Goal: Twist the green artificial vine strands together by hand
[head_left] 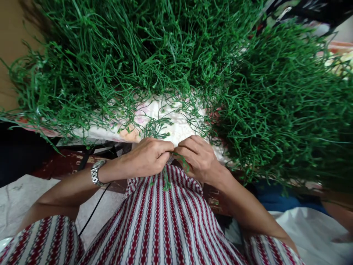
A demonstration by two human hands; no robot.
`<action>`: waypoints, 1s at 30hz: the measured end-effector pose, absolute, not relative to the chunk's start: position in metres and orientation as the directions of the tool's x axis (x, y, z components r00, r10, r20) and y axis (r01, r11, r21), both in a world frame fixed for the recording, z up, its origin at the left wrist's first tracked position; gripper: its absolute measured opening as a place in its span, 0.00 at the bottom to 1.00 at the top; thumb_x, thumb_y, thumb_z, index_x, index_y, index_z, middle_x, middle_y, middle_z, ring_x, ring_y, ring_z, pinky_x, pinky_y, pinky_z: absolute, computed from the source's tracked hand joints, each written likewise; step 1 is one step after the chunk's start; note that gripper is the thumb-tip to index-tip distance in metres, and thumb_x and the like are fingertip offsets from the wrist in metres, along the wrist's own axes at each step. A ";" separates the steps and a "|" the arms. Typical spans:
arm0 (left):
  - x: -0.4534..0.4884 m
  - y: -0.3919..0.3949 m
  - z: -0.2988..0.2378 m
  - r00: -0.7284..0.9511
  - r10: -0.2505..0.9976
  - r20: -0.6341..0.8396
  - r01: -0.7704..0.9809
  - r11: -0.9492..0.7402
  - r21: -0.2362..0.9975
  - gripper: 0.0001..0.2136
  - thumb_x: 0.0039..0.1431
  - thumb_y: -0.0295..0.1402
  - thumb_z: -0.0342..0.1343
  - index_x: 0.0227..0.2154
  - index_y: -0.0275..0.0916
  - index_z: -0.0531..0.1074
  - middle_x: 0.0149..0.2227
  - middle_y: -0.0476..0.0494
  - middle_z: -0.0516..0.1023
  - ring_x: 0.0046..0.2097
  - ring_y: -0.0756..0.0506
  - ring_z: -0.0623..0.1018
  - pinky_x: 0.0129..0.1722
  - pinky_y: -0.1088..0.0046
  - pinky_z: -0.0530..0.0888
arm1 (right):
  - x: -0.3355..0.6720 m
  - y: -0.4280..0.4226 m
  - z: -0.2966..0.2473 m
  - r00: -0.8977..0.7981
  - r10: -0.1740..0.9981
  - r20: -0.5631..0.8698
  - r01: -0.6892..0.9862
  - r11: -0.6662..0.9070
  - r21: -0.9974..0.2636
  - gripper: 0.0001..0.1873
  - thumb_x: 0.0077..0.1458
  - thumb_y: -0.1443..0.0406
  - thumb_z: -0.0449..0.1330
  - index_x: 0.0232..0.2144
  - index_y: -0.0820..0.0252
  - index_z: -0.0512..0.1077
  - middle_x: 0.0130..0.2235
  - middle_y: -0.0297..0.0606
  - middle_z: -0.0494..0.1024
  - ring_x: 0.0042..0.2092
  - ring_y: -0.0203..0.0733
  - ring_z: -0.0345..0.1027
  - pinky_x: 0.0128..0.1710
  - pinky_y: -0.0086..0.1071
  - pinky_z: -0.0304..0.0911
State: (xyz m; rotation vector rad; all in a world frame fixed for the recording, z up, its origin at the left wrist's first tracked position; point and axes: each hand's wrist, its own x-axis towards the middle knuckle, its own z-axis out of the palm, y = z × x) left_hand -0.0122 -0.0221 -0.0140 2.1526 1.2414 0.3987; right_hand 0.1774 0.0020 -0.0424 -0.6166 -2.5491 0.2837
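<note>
Thin green plastic-looking sprigs [166,180] seem light, bendy, best held mid-stem. Left hand [150,156] and right hand [198,156] pinch them, grip closed.

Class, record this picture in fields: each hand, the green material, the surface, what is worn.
Left hand: thumb and finger together
Right hand: fingers curled, close beside the left
At the hands: thin green strands
Material: tangled green heap ahead, second heap to the right
Surface: pale floral cloth
Worn: metal-band watch, left wrist; striped garment
</note>
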 end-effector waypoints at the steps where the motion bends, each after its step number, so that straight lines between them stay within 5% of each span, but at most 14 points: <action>1: -0.012 -0.019 -0.016 0.535 0.844 -0.047 0.684 -0.400 0.610 0.09 0.50 0.22 0.44 0.20 0.36 0.65 0.20 0.51 0.66 0.24 0.52 0.64 0.26 0.75 0.58 | 0.177 0.004 -0.041 -0.796 0.472 0.379 0.370 0.875 -0.312 0.08 0.54 0.72 0.50 0.29 0.64 0.69 0.29 0.40 0.69 0.32 0.38 0.57 0.33 0.33 0.54; 7: -0.014 0.000 -0.029 0.699 0.715 -0.023 0.607 -0.576 0.547 0.09 0.46 0.20 0.42 0.19 0.37 0.65 0.20 0.50 0.68 0.24 0.51 0.65 0.25 0.73 0.57 | 0.180 0.021 -0.040 -0.869 0.430 0.244 0.292 0.845 -0.448 0.10 0.54 0.74 0.49 0.25 0.63 0.67 0.25 0.34 0.64 0.29 0.35 0.54 0.32 0.30 0.52; 12: -0.015 0.005 -0.032 0.848 0.530 -0.015 0.446 -0.698 0.560 0.08 0.39 0.18 0.42 0.18 0.37 0.61 0.20 0.51 0.67 0.23 0.52 0.63 0.25 0.73 0.56 | 0.183 0.026 -0.041 -0.935 0.310 0.172 0.131 0.754 -0.644 0.11 0.56 0.73 0.50 0.22 0.62 0.63 0.24 0.32 0.65 0.30 0.33 0.58 0.37 0.29 0.55; 17: -0.026 0.006 -0.024 0.892 0.448 -0.057 0.400 -0.725 0.560 0.09 0.40 0.17 0.42 0.17 0.37 0.61 0.18 0.51 0.64 0.22 0.52 0.61 0.24 0.73 0.55 | 0.196 0.022 -0.035 -0.981 0.187 0.058 0.092 0.702 -0.707 0.10 0.52 0.74 0.51 0.21 0.62 0.63 0.24 0.31 0.65 0.30 0.33 0.59 0.37 0.30 0.57; 19: -0.031 0.010 -0.020 0.863 0.505 -0.014 0.401 -0.669 0.625 0.10 0.45 0.17 0.43 0.19 0.37 0.64 0.19 0.51 0.66 0.23 0.53 0.64 0.25 0.74 0.58 | 0.204 0.023 -0.030 -0.950 0.299 0.094 0.143 0.680 -0.719 0.08 0.54 0.74 0.51 0.25 0.62 0.65 0.26 0.33 0.68 0.32 0.33 0.60 0.37 0.30 0.57; 23: -0.030 0.017 -0.017 0.664 0.739 0.111 0.390 -0.470 0.792 0.08 0.54 0.22 0.47 0.26 0.35 0.70 0.23 0.50 0.71 0.26 0.54 0.69 0.27 0.79 0.63 | 0.204 0.024 -0.027 -0.657 0.706 0.265 0.302 0.569 -0.765 0.07 0.59 0.69 0.48 0.33 0.63 0.66 0.30 0.37 0.69 0.33 0.34 0.63 0.34 0.28 0.59; 30: -0.010 0.008 -0.030 0.399 0.906 0.145 0.410 -0.318 0.855 0.05 0.54 0.24 0.50 0.26 0.35 0.70 0.23 0.51 0.72 0.27 0.54 0.70 0.28 0.80 0.66 | 0.167 0.011 -0.043 -0.566 0.770 0.295 0.227 0.489 -0.842 0.15 0.58 0.62 0.53 0.46 0.63 0.64 0.39 0.41 0.73 0.38 0.36 0.67 0.38 0.29 0.63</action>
